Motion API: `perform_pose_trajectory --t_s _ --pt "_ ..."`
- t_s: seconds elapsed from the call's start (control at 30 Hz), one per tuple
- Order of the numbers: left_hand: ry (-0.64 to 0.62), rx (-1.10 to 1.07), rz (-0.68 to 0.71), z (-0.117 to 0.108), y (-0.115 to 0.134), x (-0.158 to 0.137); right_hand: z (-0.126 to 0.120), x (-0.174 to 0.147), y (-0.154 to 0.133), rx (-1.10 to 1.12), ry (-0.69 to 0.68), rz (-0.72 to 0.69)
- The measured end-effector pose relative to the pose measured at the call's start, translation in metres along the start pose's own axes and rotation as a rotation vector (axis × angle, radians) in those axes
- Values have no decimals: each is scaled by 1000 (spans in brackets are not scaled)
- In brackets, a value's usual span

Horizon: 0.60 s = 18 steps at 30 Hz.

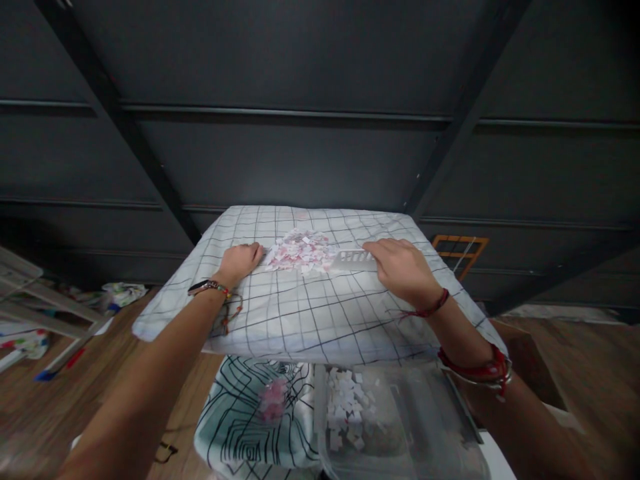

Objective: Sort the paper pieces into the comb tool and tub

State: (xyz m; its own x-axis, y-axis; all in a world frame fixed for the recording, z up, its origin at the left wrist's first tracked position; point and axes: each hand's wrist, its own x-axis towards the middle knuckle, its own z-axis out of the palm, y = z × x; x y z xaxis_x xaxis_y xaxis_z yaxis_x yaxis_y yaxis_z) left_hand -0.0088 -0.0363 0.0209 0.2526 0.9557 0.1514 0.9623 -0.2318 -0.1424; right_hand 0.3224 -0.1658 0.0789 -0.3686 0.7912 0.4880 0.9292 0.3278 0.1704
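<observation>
A loose pile of small white and pink paper pieces (303,250) lies on the white cloth with dark grid lines (300,313) covering a table. My right hand (405,268) is closed on the end of a white slotted plastic piece (353,259), whose other end touches the pile's right side. At the pile's left edge, my left hand (240,261) rests with its fingers curled. Whatever those fingers may hold is hidden.
Below the table's near edge stands a clear plastic bin (370,460) with white paper pieces (345,403) inside. Beside it, a teal patterned cloth (225,427) carries a pink translucent bag (273,400). A dark panelled wall (300,160) rises behind, and a ladder (55,317) stands left.
</observation>
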Motion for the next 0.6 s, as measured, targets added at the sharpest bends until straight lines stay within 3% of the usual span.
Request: perform_pose_trajectory --t_s 0.13,0.37,0.6 --pt "-2 -56 -107 0 -2 2 -3 -2 3 -10 54 -19" --pt "22 -74 -106 4 -6 6 8 6 0 -2 23 -28" --pt "5 -74 -109 5 -8 8 -6 -5 9 16 97 -77"
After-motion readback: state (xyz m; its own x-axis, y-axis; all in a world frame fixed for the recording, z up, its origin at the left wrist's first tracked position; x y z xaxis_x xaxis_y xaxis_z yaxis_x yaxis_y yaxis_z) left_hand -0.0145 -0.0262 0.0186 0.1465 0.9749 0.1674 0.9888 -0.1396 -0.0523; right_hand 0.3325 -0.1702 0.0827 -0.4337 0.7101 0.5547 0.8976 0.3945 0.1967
